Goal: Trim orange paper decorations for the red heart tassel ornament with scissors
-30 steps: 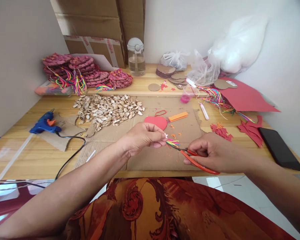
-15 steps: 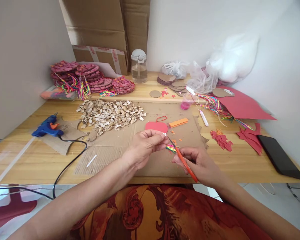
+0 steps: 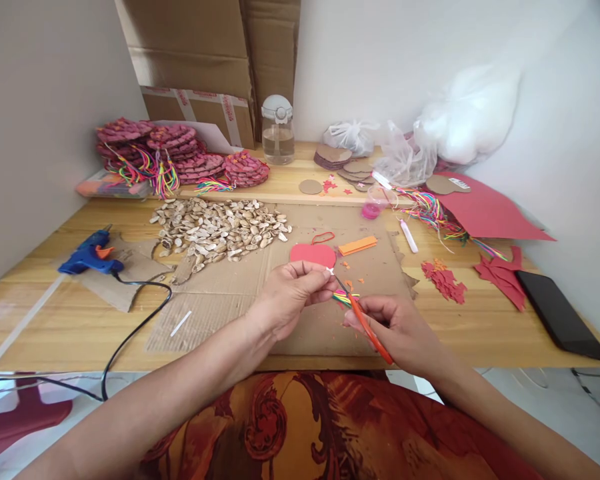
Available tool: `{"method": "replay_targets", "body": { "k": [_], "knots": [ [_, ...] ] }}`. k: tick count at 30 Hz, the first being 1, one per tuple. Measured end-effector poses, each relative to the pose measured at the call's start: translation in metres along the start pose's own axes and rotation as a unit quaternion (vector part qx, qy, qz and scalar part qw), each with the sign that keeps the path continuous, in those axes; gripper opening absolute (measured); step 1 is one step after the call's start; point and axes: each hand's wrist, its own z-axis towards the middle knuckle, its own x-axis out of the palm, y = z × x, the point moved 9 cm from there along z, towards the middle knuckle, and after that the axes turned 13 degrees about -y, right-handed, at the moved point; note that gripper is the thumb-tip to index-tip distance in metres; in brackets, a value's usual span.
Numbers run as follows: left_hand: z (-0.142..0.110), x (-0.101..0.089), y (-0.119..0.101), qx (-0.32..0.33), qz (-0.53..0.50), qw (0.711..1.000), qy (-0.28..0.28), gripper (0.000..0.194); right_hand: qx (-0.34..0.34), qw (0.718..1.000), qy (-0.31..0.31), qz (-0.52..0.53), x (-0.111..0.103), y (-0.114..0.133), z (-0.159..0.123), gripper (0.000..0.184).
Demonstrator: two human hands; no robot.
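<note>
My left hand (image 3: 300, 287) pinches a small white star-like piece of paper (image 3: 331, 271) between thumb and fingers. My right hand (image 3: 395, 327) is closed round the orange handles of a pair of scissors (image 3: 369, 328), whose dark blades point up-left and meet the white piece. Just beyond my left hand lies a red paper shape (image 3: 313, 254) with a red cord loop (image 3: 323, 237) at its top. Colourful strings (image 3: 345, 299) show below it, partly hidden by my hands. A folded orange paper strip (image 3: 357, 245) rests to the right on the cardboard sheet (image 3: 220, 310).
Nutshells (image 3: 225, 230) are heaped at left, near a blue glue gun (image 3: 91, 255) with its black cord. Pink woven discs (image 3: 175, 150) and a water bottle (image 3: 278, 133) stand behind. At right are red paper scraps (image 3: 445, 283), a white pen (image 3: 409, 236) and a phone (image 3: 563, 313).
Very little differs. The scissors and my right hand have shifted slightly, and the view has moved a touch. Both hands keep their hold.
</note>
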Motion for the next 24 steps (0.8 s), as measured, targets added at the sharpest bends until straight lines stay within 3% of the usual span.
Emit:
{"method": "replay_targets", "body": {
  "k": [9,24],
  "knots": [
    [0.0024,-0.0002,-0.001,0.007,0.001,1.0,-0.008,0.016,0.031,0.999,-0.003,0.006,-0.0008,-0.0094,0.0019,0.031],
    [0.0004,0.0025,-0.0036,0.018,0.007,1.0,-0.005,0.018,-0.006,0.999,-0.01,0.031,-0.0007,-0.0033,0.0024,0.028]
  ]
}}
